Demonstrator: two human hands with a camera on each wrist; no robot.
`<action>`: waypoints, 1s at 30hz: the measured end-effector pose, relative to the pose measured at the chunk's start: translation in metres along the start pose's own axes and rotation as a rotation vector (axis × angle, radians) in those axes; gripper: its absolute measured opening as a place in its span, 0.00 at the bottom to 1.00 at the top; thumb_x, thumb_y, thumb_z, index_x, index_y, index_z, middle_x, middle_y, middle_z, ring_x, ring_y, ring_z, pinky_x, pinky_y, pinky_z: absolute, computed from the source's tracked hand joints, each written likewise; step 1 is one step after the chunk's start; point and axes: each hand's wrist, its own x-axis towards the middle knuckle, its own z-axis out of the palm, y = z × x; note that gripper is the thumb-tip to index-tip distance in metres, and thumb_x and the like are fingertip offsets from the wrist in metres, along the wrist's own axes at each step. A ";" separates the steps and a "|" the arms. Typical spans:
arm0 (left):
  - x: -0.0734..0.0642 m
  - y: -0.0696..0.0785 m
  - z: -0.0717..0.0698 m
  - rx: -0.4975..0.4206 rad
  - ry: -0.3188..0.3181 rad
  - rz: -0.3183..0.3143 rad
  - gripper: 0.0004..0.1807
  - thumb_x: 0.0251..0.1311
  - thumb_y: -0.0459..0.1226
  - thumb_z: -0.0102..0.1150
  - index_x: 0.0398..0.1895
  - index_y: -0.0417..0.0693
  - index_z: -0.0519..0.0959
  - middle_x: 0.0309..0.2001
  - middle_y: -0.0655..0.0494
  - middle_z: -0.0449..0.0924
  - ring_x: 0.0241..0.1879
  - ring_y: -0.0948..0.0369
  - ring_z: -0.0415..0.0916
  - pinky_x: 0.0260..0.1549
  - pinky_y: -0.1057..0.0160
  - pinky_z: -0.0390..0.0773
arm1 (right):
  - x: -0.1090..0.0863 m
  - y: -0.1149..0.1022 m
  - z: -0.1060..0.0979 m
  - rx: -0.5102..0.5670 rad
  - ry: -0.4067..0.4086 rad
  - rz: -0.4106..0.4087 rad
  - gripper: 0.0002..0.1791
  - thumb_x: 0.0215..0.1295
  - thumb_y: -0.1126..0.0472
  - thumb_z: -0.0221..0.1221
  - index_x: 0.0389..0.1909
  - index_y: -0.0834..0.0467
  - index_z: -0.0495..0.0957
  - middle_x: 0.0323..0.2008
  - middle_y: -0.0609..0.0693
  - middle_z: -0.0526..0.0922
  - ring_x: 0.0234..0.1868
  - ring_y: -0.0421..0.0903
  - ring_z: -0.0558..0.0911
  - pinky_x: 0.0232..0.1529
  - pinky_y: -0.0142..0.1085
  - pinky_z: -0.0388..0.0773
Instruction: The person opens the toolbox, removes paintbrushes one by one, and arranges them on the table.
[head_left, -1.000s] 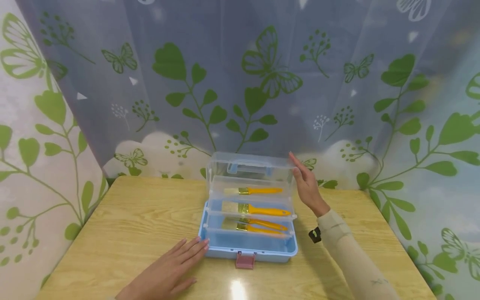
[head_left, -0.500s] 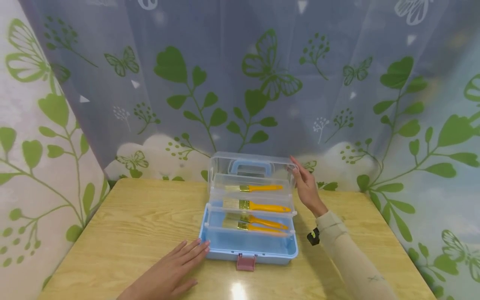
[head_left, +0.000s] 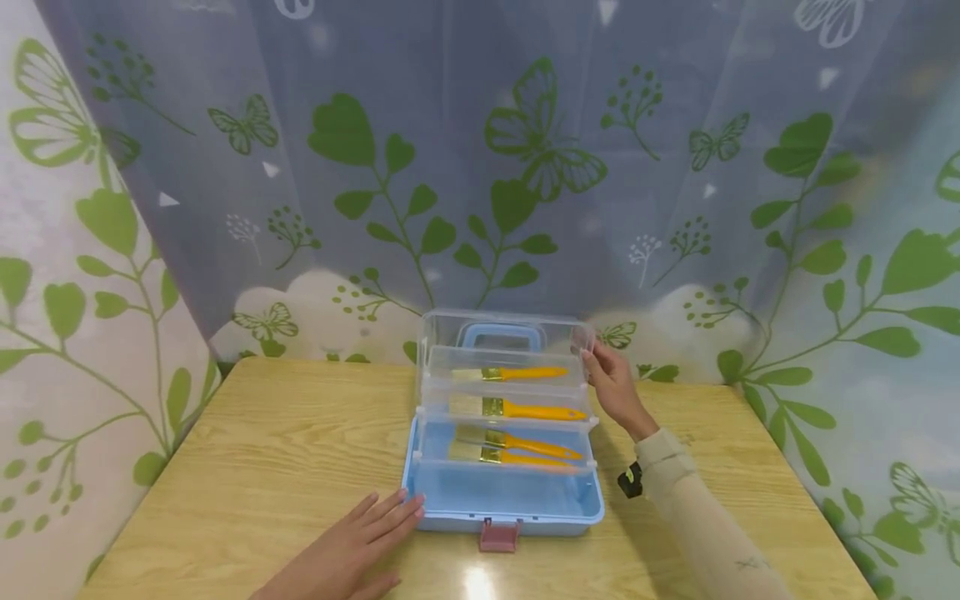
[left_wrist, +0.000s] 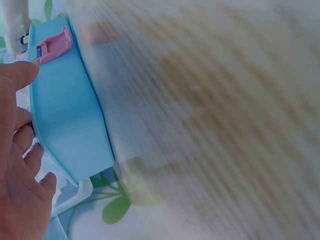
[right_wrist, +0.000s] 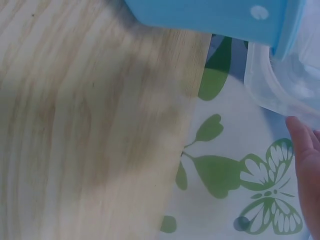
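Observation:
A light blue storage box (head_left: 502, 492) stands with its clear lid (head_left: 442, 333) raised at the back and its pink latch (head_left: 498, 537) hanging down in front. Stepped clear trays (head_left: 465, 429) hold several flat paintbrushes (head_left: 543, 412) with yellow handles and pale bristles. My left hand (head_left: 352, 546) rests its nearly straight fingertips on the box's front left corner; the left wrist view shows it beside the blue wall. My right hand (head_left: 618, 387) holds the lid's right edge, thumb in front and fingers partly hidden behind the clear plastic.
The box sits on a wood-grain table (head_left: 300, 433). Behind it hangs a curtain (head_left: 450, 167) with green leaves and butterflies, close to the raised lid. A light blue handle (head_left: 502, 333) shows at the lid. A black strap (head_left: 630, 481) sits at the right wrist.
The right hand's fingers have come down and behind the lid's edge, where they lay stretched along it before. Box and lid have shifted slightly towards me and to the right.

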 end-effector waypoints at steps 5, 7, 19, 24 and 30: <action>-0.001 0.002 0.002 0.034 0.030 0.019 0.45 0.60 0.53 0.68 0.75 0.39 0.65 0.74 0.46 0.67 0.82 0.58 0.39 0.78 0.62 0.30 | -0.002 -0.004 0.001 -0.002 0.006 0.016 0.25 0.81 0.64 0.46 0.75 0.65 0.62 0.68 0.70 0.70 0.65 0.60 0.76 0.49 0.26 0.80; -0.003 0.002 0.001 0.041 0.034 0.020 0.45 0.60 0.53 0.68 0.75 0.40 0.65 0.74 0.47 0.67 0.82 0.58 0.39 0.78 0.63 0.30 | -0.005 -0.011 0.001 -0.028 0.007 0.022 0.24 0.81 0.67 0.46 0.73 0.68 0.63 0.57 0.71 0.80 0.49 0.51 0.85 0.40 0.23 0.81; -0.013 0.011 -0.002 -0.007 -0.041 -0.002 0.41 0.69 0.57 0.57 0.77 0.45 0.63 0.75 0.52 0.66 0.82 0.63 0.34 0.77 0.68 0.27 | -0.024 0.018 0.002 -0.009 -0.030 0.156 0.26 0.83 0.57 0.45 0.72 0.69 0.65 0.57 0.74 0.79 0.39 0.34 0.86 0.39 0.29 0.84; -0.014 0.013 0.000 0.018 -0.047 0.003 0.42 0.70 0.61 0.52 0.79 0.47 0.61 0.76 0.55 0.65 0.82 0.64 0.33 0.77 0.68 0.26 | -0.029 0.021 0.005 0.020 -0.071 0.180 0.28 0.83 0.55 0.45 0.72 0.70 0.64 0.61 0.74 0.76 0.45 0.34 0.85 0.45 0.30 0.84; -0.016 0.014 0.002 0.033 -0.033 0.008 0.42 0.69 0.61 0.53 0.78 0.47 0.62 0.75 0.54 0.66 0.82 0.64 0.33 0.77 0.67 0.26 | -0.032 0.028 0.006 0.088 -0.132 0.193 0.28 0.83 0.57 0.46 0.72 0.73 0.63 0.60 0.74 0.76 0.47 0.36 0.86 0.46 0.34 0.85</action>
